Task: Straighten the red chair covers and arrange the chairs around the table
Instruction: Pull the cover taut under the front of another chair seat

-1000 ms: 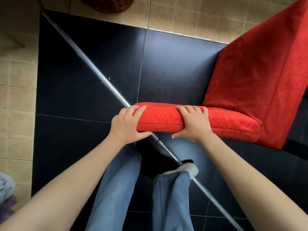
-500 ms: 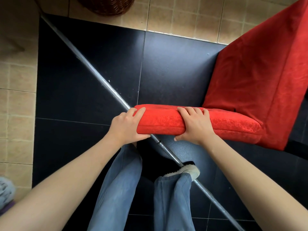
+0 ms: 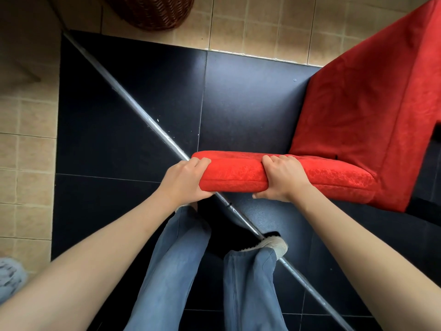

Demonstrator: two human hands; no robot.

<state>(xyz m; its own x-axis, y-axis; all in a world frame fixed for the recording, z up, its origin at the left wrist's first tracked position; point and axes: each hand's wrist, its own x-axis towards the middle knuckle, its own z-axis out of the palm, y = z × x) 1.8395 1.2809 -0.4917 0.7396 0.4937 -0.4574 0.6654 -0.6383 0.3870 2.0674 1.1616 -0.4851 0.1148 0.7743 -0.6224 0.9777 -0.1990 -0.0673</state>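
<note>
Person stands over a chair in a red textured fabric cover, looking straight down. Padded top edge of the chair back runs left-right just in front of them. Left hand grips its left end: fingers curled over the top, thumb under the lower seam. Right hand grips nearer the middle, same wrap, fingers over, thumb below. Both hands closed on the covered backrest; a stretch of red fabric shows between them. Chair seat extends away to the upper right. Below: glossy black floor tiles crossed by a diagonal silver metal strip. Beige tiles beyond. Brown wicker basket at top edge. Blue jeans and a grey shoe at bottom.
</note>
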